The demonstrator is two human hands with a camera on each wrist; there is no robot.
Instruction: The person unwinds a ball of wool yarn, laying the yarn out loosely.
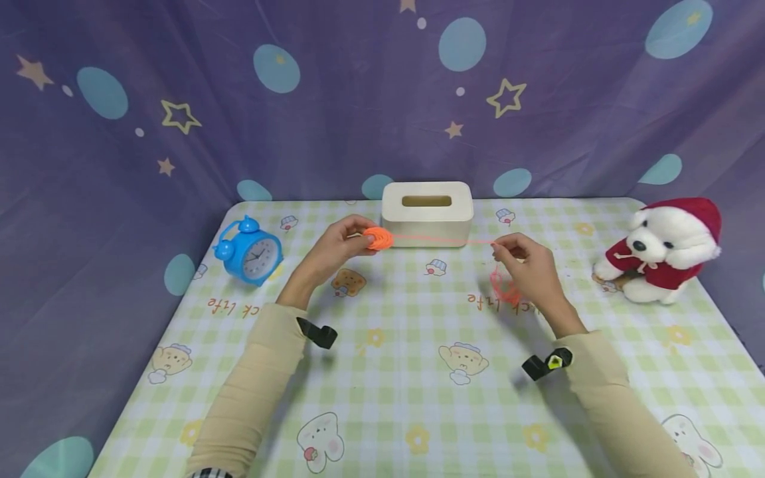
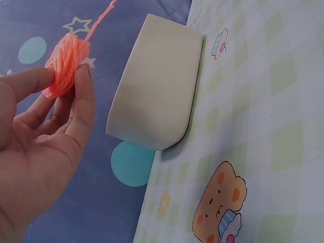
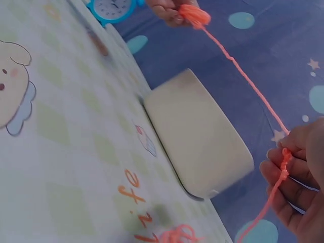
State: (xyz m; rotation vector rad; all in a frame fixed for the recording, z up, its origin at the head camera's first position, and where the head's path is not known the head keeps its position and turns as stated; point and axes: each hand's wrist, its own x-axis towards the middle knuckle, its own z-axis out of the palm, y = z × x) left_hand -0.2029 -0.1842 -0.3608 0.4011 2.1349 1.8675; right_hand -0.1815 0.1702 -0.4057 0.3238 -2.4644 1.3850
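1. Purple curtain (image 1: pixel 370 126) with printed stars and ovals hangs behind a green-checked tabletop (image 1: pixel 382 411).
2. At the far left, a blue alarm clock (image 1: pixel 252 255) stands upright, well apart from the yarn.
3. Next comes the left hand (image 1: pixel 337 247), raised above the tabletop, its thumb and fingers pinching an orange yarn bundle (image 1: pixel 379 238) wound into a flattened coil.
4. From the bundle a taut strand (image 3: pixel 253 85) runs rightward, crossing the head view in front of a cream tissue box (image 1: pixel 426 229). The step in hand looks like winding or unwinding; which of the two I cannot tell.
5. The right hand (image 1: pixel 528 269) is raised too, thumb and forefinger nipped together on the strand, the other fingers loosely bent beside a kinked length (image 3: pixel 285 164). The next move probably calls for easing that kink through while the left fingers hold the coil firm.
6. Below the right hand, loose yarn (image 1: pixel 507 291) appears to lie tangled on the tabletop; any winding would need it freed gently.
7. At the far right sits a plush bear (image 1: pixel 663 255) in red.
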